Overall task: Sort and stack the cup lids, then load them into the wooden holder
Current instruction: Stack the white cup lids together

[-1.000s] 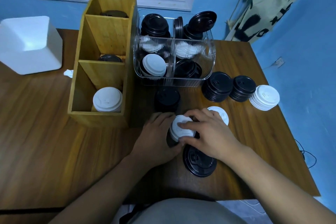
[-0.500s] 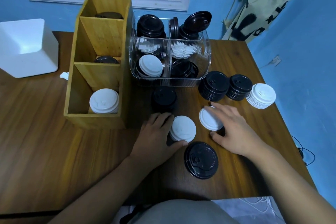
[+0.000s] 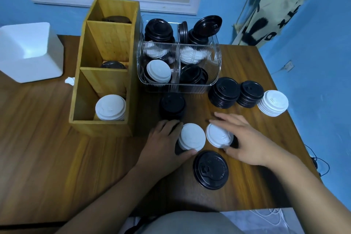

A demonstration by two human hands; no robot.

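**Moved since a second ago: right hand [image 3: 247, 138], off the capped stack [image 3: 192, 137] and over to a loose white lid [image 3: 218, 136]**

Earlier pressed on top of that stack together with the left hand [image 3: 163, 142]. Now alongside it to the right, fingers spread and laid over the right part of the loose white lid, thumb at its near edge. Blurred there, so no telling whether the lid is lifted or flat on the table [image 3: 38, 148]. Also nearer the capped stack than half a second ago, almost touching it.

Left hand: curled round the capped stack, a short dark pile with one white lid on top. Thumb on the near side, fingers round the far side.

Close around the hands:
- large black lid [image 3: 210, 169], flat, just on the near side of both hands
- black stack [image 3: 171, 105] right behind the left fingers, between them and the clear bin [image 3: 215, 66]
- clear bin packed with black and white lids

Right of the bin, in a row: wide black stack [image 3: 224, 92], narrower black stack [image 3: 250, 94], white stack [image 3: 273, 102], the last near the table's right edge.

Wooden holder [image 3: 102, 126] left of the left hand, tall, with three compartments. White lids [image 3: 110, 107] in the nearest, dark lids low in the middle one [image 3: 113, 64] and the farthest [image 3: 116, 19]. Right wall standing between the hands and those compartments.

Further left: foam box [image 3: 30, 51], and a crumpled white scrap [image 3: 69, 80] just beside the holder.
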